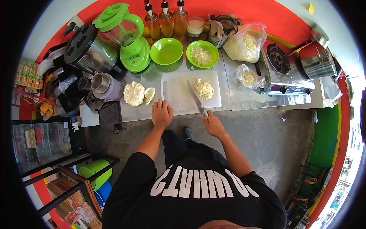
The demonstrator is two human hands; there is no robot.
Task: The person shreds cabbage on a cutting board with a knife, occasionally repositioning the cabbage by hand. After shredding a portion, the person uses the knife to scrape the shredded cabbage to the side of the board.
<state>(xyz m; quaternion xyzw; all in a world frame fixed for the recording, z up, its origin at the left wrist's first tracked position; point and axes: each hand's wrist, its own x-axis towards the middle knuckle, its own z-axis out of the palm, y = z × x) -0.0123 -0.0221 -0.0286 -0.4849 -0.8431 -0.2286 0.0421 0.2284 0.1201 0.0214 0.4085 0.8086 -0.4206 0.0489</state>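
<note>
My right hand [213, 124] grips the handle of a kitchen knife [195, 97]. Its blade lies over the white cutting board [175, 86], along the left side of a heap of shredded cabbage [204, 89]. At the board's lower left corner, my left hand [162, 113] rests by the counter's front edge, holding nothing I can see. Left of the board sits a cut cabbage [134, 93], with a loose cabbage piece [149, 95] beside it. Behind the board, one green bowl [217, 58] contains more shreds; the other green bowl [166, 51] shows nothing inside.
A green blender [134, 53] and a large steel pot with a black lid [89, 53] stand at back left. Pump bottles [166, 24] line the wall. To the right are a bag of shreds [244, 44], a small plastic bag [249, 77] and a gas stove [286, 78].
</note>
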